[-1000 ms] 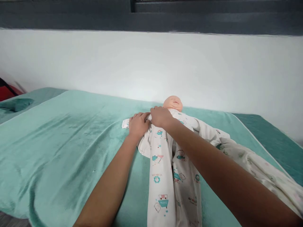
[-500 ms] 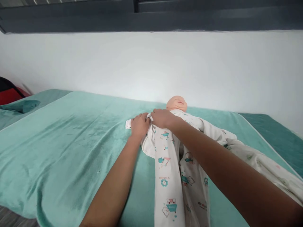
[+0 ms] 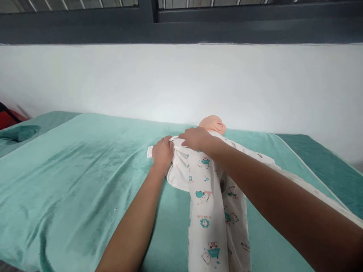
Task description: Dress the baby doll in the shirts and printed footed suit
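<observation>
A baby doll (image 3: 213, 124) lies on its back on a teal blanket (image 3: 70, 170), its head toward the wall. It wears a white sleepsuit (image 3: 210, 204) printed with small teal pictures. My left hand (image 3: 162, 152) is closed on the sleepsuit's sleeve at the doll's arm, the cuff sticking out to the left. My right hand (image 3: 195, 138) grips the sleepsuit fabric at the doll's shoulder, just below the head. The doll's arm inside the sleeve is hidden.
A white wall rises right behind the bed, with a dark window frame (image 3: 181, 22) above it. A second white garment (image 3: 312, 189) trails off to the right under my forearm. A darker teal pillow (image 3: 19, 132) and something red (image 3: 8, 117) lie at far left.
My hands have drawn slightly apart along the sleeve, the left moving left and the right up toward the shoulder. The sleepsuit's legs have shifted a little right.
</observation>
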### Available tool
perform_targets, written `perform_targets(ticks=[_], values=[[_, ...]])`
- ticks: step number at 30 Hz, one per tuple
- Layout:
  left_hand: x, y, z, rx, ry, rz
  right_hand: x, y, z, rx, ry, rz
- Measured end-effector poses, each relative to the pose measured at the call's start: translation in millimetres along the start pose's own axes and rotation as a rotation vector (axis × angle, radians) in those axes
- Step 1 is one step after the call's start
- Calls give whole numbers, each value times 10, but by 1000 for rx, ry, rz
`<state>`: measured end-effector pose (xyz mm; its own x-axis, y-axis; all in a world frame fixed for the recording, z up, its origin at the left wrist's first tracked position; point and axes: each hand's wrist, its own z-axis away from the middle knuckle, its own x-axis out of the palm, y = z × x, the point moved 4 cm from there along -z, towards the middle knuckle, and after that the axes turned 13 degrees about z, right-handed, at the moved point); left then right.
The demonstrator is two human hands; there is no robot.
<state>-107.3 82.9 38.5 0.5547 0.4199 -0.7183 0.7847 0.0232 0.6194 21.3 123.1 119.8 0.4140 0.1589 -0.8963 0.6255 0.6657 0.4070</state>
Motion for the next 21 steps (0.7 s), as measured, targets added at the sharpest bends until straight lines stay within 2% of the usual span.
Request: perform_targets(ticks=[6, 10, 13, 18, 21], values=[[41, -67, -8, -30, -19, 27, -106, 264, 279, 77, -7, 67], [56, -81, -9, -42, -49, -24, -131, 313, 375, 110, 11, 45], [37, -20, 12, 1, -66, -75, -93, 259, 336, 112, 59, 14], [25, 139, 36, 181, -66, -192, 26, 76, 134, 62, 91, -47], [36, 110, 16, 173, -77, -216, 68, -7, 22, 48, 58, -89]])
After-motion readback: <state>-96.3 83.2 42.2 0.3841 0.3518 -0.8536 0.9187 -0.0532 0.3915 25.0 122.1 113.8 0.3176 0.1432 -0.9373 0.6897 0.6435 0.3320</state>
